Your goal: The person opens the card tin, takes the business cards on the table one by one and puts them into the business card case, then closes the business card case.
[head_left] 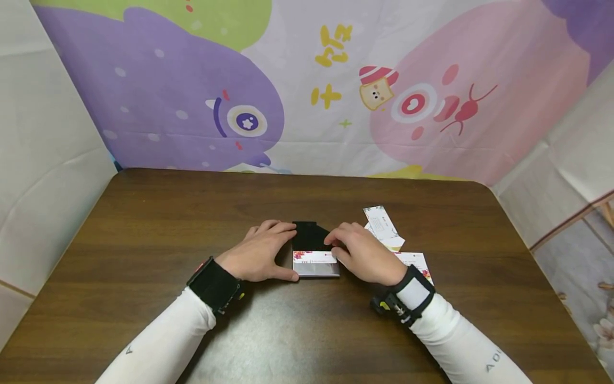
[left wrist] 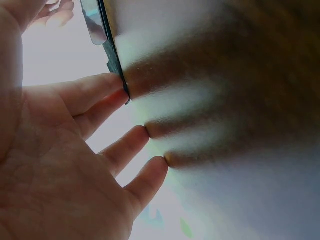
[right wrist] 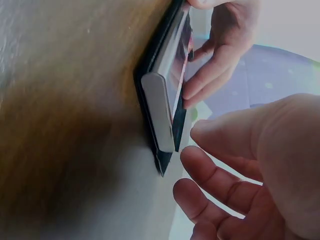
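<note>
A card case [head_left: 316, 271] with a silver-grey body lies on the table, its black flap [head_left: 308, 236] folded out toward the back. Across the case shows a white business card [head_left: 315, 257] with pink flowers at one end. My left hand [head_left: 257, 255] lies along the left side, thumb at the near corner and fingers spread by the flap's edge. In the left wrist view two fingertips rest on the table. My right hand [head_left: 366, 253] is at the case's right side, fingers loosely bent. The right wrist view shows nothing between its thumb and fingers, close beside the case's rounded end [right wrist: 161, 117].
More white cards [head_left: 381, 221] lie overlapping behind my right hand. Another flowered card [head_left: 416, 261] sits partly under my right wrist. The wooden table [head_left: 192, 202] ends at a printed cloth backdrop [head_left: 312, 144], with pale cloth walls left and right.
</note>
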`<action>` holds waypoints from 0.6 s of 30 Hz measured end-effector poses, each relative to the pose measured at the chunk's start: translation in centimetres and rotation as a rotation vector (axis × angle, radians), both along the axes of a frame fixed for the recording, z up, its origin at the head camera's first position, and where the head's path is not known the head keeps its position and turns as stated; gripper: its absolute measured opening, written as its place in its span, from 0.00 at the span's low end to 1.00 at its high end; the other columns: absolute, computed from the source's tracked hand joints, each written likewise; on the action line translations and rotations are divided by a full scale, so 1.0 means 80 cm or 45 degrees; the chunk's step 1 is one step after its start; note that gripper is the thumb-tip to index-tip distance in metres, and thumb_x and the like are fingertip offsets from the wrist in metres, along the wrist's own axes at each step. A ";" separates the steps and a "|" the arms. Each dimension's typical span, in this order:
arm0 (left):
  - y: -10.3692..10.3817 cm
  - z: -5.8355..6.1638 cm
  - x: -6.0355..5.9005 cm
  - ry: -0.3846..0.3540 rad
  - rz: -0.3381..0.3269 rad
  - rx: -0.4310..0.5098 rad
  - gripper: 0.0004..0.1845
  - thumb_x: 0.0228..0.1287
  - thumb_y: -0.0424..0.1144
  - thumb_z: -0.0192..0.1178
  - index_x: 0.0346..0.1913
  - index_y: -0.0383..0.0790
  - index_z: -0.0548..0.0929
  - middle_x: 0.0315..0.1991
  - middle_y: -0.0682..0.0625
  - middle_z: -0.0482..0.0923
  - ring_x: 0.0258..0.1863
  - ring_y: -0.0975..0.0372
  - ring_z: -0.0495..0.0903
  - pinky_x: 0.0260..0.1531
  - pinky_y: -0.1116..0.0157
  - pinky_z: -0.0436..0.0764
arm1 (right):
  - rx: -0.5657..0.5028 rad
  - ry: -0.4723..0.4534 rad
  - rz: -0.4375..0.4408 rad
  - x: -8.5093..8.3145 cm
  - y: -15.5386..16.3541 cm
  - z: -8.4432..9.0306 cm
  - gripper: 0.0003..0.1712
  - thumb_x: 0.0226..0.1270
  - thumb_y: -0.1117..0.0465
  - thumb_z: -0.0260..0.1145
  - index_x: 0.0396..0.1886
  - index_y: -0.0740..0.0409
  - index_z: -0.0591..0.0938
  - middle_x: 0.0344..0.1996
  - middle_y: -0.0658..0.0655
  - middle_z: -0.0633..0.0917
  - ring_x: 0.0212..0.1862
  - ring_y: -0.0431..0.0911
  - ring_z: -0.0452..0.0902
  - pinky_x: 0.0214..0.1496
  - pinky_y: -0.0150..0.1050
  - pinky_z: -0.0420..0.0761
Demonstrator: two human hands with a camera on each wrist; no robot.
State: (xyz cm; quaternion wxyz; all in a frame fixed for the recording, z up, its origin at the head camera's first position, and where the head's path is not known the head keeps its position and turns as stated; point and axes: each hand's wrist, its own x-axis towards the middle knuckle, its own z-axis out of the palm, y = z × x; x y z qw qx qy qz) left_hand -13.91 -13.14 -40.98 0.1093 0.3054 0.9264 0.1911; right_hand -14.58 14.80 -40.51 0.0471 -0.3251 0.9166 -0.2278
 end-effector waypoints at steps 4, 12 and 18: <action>0.000 0.000 0.001 0.000 -0.001 0.002 0.52 0.59 0.65 0.75 0.78 0.35 0.72 0.79 0.44 0.65 0.78 0.45 0.59 0.70 0.37 0.62 | -0.014 -0.007 -0.026 -0.001 0.007 0.002 0.11 0.75 0.63 0.69 0.54 0.58 0.87 0.45 0.51 0.84 0.49 0.48 0.77 0.53 0.47 0.79; -0.001 0.000 0.001 -0.004 -0.001 0.002 0.52 0.59 0.65 0.75 0.78 0.35 0.71 0.79 0.44 0.65 0.78 0.44 0.58 0.70 0.36 0.62 | -0.045 0.007 -0.103 -0.006 0.021 0.009 0.12 0.73 0.63 0.73 0.53 0.58 0.87 0.45 0.51 0.85 0.48 0.47 0.80 0.53 0.46 0.80; -0.001 0.000 0.001 0.006 -0.006 -0.001 0.53 0.59 0.65 0.75 0.78 0.35 0.71 0.79 0.43 0.65 0.78 0.44 0.58 0.70 0.37 0.62 | -0.024 0.018 -0.190 -0.012 0.037 0.011 0.13 0.72 0.62 0.73 0.53 0.59 0.86 0.44 0.53 0.86 0.48 0.49 0.80 0.51 0.47 0.80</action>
